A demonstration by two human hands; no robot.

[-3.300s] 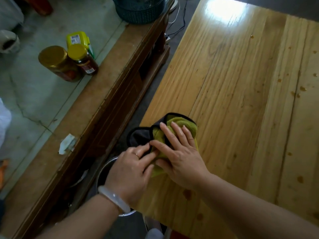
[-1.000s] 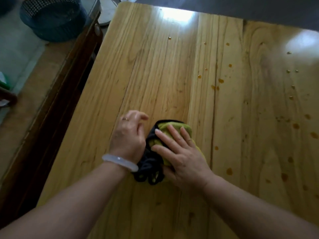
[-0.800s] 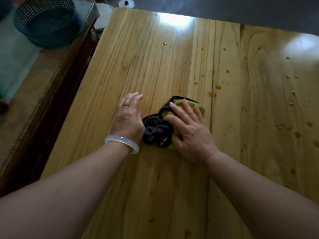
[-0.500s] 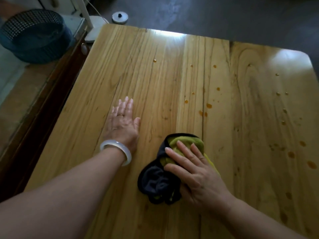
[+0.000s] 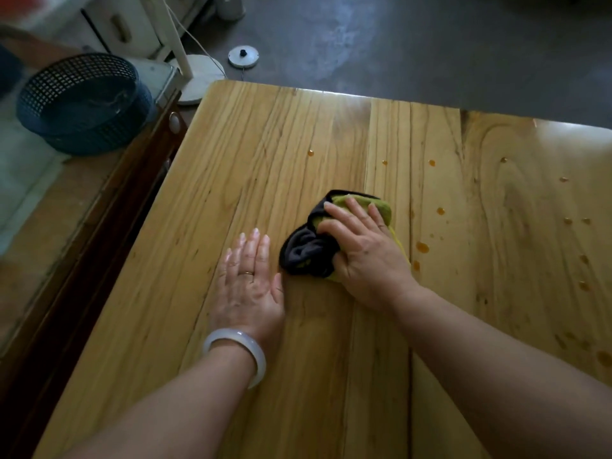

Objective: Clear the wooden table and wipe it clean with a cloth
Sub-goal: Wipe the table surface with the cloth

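Observation:
A bunched green and black cloth (image 5: 306,251) lies near the middle of the wooden table (image 5: 251,167). My right hand (image 5: 364,253) presses on top of it, fingers spread and slightly bent over the green part. My left hand (image 5: 248,283) rests flat on the bare wood just left of the cloth, fingers straight; a white bangle sits on that wrist. Several amber drops (image 5: 422,247) dot the planks to the right of the cloth and further toward the right edge.
A dark blue mesh basket (image 5: 82,104) stands on a glass-topped wooden cabinet (image 5: 66,233) along the table's left side. A white fan base (image 5: 202,79) and a small round lid (image 5: 243,57) lie on the grey floor beyond the far edge.
My right hand has pushed the cloth further away and to the right across the table. My left hand stays flat on the wood. The view has tilted up toward the far edge.

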